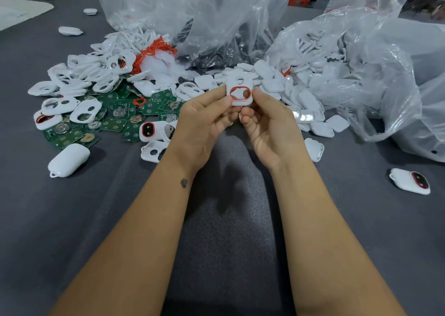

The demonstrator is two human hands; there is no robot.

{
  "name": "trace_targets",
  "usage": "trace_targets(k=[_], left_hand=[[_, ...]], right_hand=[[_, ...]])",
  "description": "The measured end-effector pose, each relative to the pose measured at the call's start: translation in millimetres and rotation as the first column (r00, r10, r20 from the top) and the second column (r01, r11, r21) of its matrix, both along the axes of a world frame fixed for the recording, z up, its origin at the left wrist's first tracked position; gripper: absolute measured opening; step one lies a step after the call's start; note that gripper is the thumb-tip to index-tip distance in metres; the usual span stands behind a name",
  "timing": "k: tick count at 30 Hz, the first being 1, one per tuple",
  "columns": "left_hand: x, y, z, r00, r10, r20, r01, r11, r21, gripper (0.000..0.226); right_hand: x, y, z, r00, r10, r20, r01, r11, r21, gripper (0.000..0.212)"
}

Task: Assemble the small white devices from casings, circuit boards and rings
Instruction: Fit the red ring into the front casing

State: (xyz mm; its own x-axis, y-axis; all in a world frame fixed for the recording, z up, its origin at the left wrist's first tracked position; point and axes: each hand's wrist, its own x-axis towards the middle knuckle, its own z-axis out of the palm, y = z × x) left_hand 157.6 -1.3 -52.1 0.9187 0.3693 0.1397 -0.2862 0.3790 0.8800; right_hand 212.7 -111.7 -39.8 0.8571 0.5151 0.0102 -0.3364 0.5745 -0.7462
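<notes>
A white casing (239, 91) with its red ring (240, 93) seated was pinched above the surface (228, 219) between left hand (202, 120) and right hand (269, 123); a circuit board (120, 109) was probably needed next.

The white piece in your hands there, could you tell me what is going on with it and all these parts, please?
A person is holding a white casing up between both hands, the left hand and the right hand pinching its sides. A red ring sits around its opening. No circuit board is visible in it. Green circuit boards and more casings lie heaped on the grey table, with plastic bags of parts behind.
</notes>
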Motion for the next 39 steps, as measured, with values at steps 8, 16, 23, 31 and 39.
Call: trace_targets(k=[8, 16, 23, 31, 39], left_hand=[[-2, 3, -3, 0.998, -0.031, 0.055, 0.031, 1.0, -0.004, 0.03], [0, -2, -3, 0.994, 0.038, 0.104, -0.039, 0.999, 0.009, 0.033], [6, -7, -7, 0.993, 0.111, -0.026, -0.112, 0.993, -0.024, 0.019], [5, -7, -5, 0.958, 0.278, -0.066, -0.27, 0.957, 0.104, 0.032], [-4, 22, 7, 0.733, 0.678, -0.052, -0.68, 0.731, -0.062, 0.029]], right_hand=[[-5, 2, 4, 0.992, -0.081, 0.098, 0.09, 0.992, -0.087, 0.015], [-6, 5, 0, 0.974, -0.127, 0.189, 0.141, 0.988, -0.063, 0.011], [-8, 11, -9, 0.818, -0.151, 0.555, 0.427, 0.806, -0.41, 0.012], [-27, 27, -13, 0.617, -0.101, 0.78, 0.607, 0.692, -0.39, 0.037], [-25, 35, -22, 0.735, -0.023, 0.678, 0.534, 0.636, -0.557, 0.03]])
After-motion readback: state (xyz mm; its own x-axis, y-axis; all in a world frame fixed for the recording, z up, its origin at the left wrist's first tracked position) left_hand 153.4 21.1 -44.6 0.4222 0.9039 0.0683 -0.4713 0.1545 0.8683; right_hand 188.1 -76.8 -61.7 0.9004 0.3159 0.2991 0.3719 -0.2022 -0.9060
